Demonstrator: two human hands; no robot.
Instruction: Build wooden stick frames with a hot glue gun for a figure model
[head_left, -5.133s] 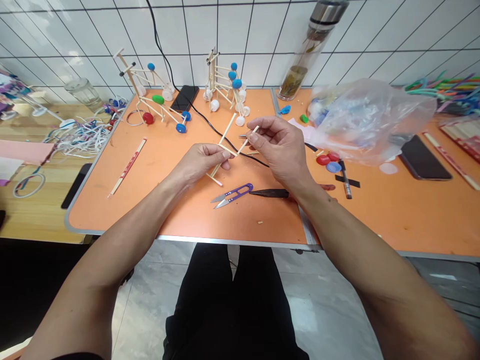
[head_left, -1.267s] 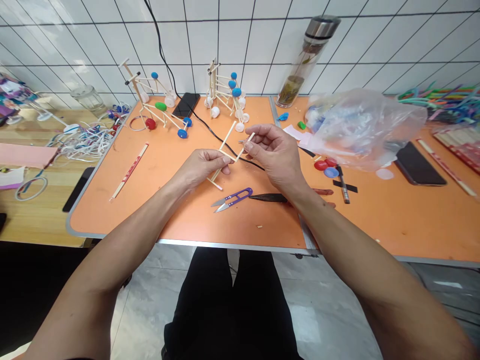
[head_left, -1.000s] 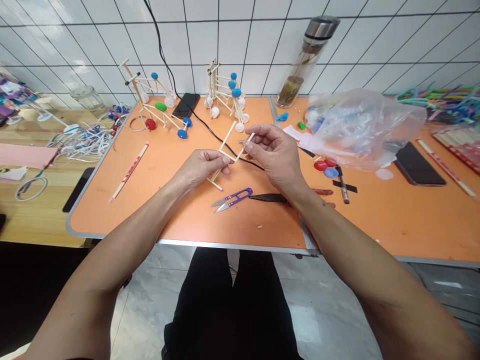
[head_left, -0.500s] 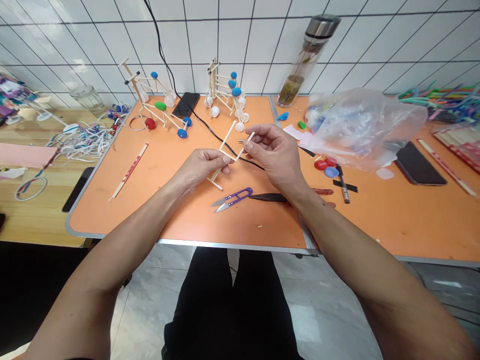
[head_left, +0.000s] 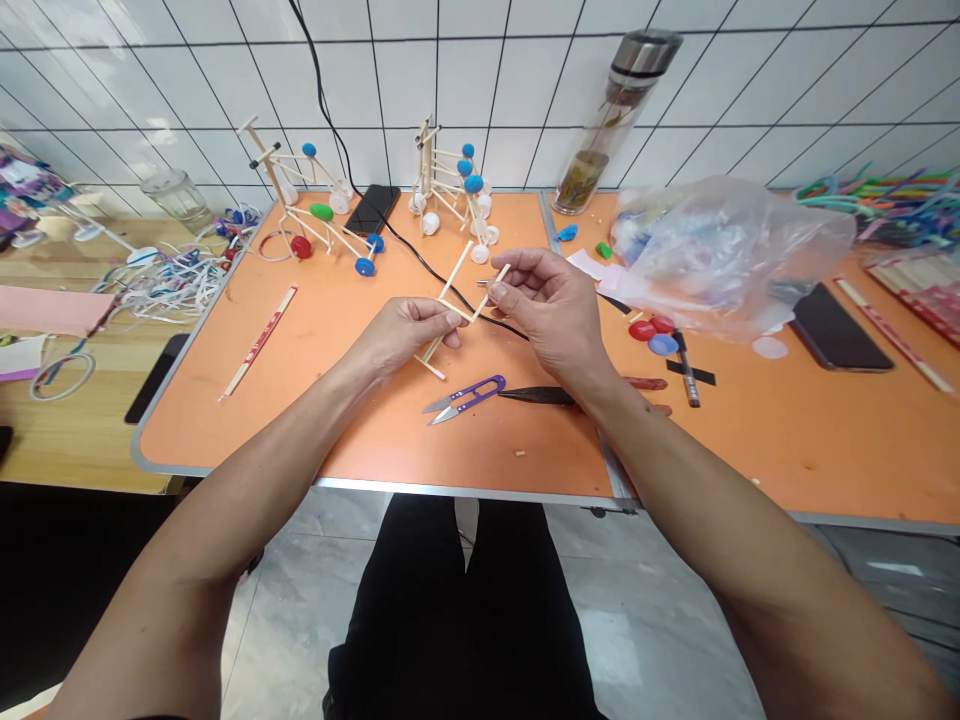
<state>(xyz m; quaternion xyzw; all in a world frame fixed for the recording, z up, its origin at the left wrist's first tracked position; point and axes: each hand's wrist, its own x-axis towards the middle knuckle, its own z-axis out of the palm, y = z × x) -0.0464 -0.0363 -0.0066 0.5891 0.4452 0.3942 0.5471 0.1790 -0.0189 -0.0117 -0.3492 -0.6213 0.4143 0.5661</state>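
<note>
Above the orange table (head_left: pixel 360 420), both hands hold a small frame of thin wooden sticks (head_left: pixel 455 300). My left hand (head_left: pixel 401 333) pinches the long stick near its lower end. My right hand (head_left: pixel 551 305) is closed on the shorter stick at the frame's right side, fingertips at its upper end. Purple thread snips (head_left: pixel 465 395) lie on the table just below the hands, with a dark pointed tool (head_left: pixel 536 396) beside them under my right wrist.
Two finished stick models with coloured caps (head_left: pixel 319 215) (head_left: pixel 454 190) stand at the back. A black cable (head_left: pixel 405 240) runs to a phone (head_left: pixel 373 208). A clear plastic bag (head_left: pixel 724 250), a bottle (head_left: pixel 611 120), loose caps (head_left: pixel 652 335), a marker (head_left: pixel 684 365) and another phone (head_left: pixel 838 328) lie right. A wrapped chopstick (head_left: pixel 259 340) lies left.
Since five seconds ago the view has shifted slightly; the hands hold the same stick frame in nearly the same pose. In the last second nothing has visibly moved.
</note>
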